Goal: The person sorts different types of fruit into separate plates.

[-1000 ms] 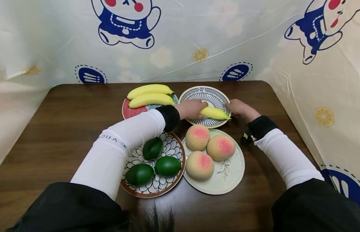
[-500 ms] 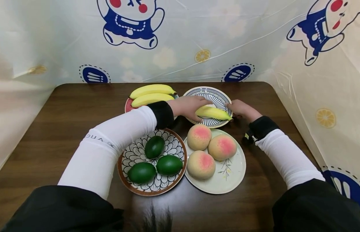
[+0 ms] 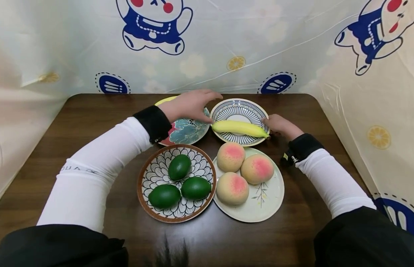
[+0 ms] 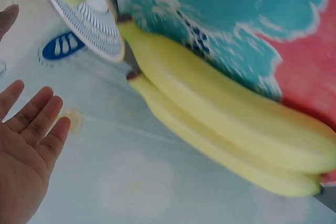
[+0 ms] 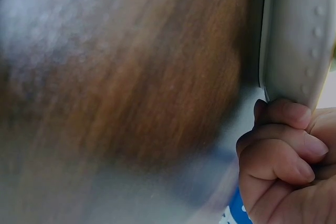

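My left hand (image 3: 191, 104) hovers with spread fingers over the red and teal plate (image 3: 190, 131), its fingertips beside the blue-and-white patterned plate (image 3: 238, 111). Nothing is in its grasp. Across that patterned plate lies one yellow banana (image 3: 240, 128), its stem end over the right rim. My right hand (image 3: 279, 125) grips the same plate's right rim, and the right wrist view has its fingers curled at the plate's edge (image 5: 296, 40). Two more bananas (image 4: 220, 93) lie side by side on the red and teal plate; my left hand mostly hides them in the head view.
Nearer me, a brown-rimmed plate (image 3: 145, 207) holds several smooth dark green fruits (image 3: 179, 167) that look like avocados. To its right, a pale plate (image 3: 260, 209) carries several peaches (image 3: 232, 188). A patterned curtain (image 3: 207, 44) hangs behind the wooden table (image 3: 93, 148).
My left hand has let go of the banana on the patterned plate and moved left to above the red and teal plate. The right hand stays at the rim.
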`<state>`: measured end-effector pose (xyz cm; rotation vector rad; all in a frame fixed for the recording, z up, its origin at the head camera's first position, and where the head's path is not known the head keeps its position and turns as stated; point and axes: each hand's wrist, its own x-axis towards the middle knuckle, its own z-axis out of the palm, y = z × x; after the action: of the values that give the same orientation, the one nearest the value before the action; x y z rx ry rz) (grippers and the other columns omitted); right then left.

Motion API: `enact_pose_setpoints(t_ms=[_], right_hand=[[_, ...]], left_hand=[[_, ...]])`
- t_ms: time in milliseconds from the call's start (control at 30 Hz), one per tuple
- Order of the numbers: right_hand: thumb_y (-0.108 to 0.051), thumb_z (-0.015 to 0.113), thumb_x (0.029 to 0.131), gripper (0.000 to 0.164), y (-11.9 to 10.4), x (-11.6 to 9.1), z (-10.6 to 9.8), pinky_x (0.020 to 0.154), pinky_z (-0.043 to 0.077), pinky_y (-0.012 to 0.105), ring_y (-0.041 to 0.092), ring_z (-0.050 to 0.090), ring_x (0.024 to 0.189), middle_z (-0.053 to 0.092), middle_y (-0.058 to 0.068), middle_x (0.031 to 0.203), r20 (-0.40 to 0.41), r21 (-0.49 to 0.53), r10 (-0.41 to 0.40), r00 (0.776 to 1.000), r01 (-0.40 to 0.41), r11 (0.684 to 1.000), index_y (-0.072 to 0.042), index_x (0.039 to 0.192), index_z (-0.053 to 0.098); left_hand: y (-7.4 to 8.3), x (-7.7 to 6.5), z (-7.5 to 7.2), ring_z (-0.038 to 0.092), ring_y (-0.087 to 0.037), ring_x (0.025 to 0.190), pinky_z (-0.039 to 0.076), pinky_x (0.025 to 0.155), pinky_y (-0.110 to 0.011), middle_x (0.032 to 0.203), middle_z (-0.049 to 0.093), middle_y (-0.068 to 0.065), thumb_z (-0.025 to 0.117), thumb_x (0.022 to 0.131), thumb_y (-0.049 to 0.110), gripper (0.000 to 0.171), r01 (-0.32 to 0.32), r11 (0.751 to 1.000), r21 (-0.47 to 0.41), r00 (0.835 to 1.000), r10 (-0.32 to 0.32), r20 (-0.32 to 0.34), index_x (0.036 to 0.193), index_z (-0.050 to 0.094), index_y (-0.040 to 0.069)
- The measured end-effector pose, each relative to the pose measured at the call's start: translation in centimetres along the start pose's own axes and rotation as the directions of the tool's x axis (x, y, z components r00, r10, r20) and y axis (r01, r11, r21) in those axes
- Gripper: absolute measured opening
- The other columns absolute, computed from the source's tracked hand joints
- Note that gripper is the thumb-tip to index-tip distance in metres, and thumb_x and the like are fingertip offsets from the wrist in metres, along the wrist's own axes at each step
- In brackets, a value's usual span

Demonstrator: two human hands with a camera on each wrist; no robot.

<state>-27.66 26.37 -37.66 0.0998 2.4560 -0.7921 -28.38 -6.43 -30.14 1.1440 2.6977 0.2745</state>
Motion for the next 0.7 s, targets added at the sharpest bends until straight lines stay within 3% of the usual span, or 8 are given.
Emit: enact_pose_setpoints(t_ms=[367, 700], right_hand=[[-0.031, 0.03, 0.112, 0.04, 0.1, 0.0, -0.1, 0.057, 0.033, 0.027, 0.014, 0.039, 0.054, 0.042, -0.002, 0.061, 0.001, -0.01, 0.001, 1.0, -0.001, 1.0, 0.001, 0.1, 0.053], [-0.031, 0.03, 0.112, 0.041, 0.1, 0.2, 0.0, 0.057, 0.034, 0.027, 0.014, 0.038, 0.053, 0.041, -0.003, 0.06, 0.001, -0.012, -0.007, 1.0, 0.007, 1.0, 0.001, 0.102, 0.053]], left_hand=[[-4.4, -3.6, 0.1, 0.048, -0.035, 0.137, 0.042, 0.119, -0.051, 0.154, 0.047, -0.017, 0.082, 0.085, 0.036, 0.084, 0.12, 0.992, -0.042, 0.993, -0.121, -0.015, 0.153, 0.042, 0.008], [-7.0, -5.8, 0.7, 0.043, -0.039, 0.143, 0.04, 0.119, -0.057, 0.158, 0.042, -0.021, 0.08, 0.087, 0.035, 0.082, 0.202, 0.977, -0.068, 0.979, -0.202, 0.001, 0.152, 0.041, 0.005]])
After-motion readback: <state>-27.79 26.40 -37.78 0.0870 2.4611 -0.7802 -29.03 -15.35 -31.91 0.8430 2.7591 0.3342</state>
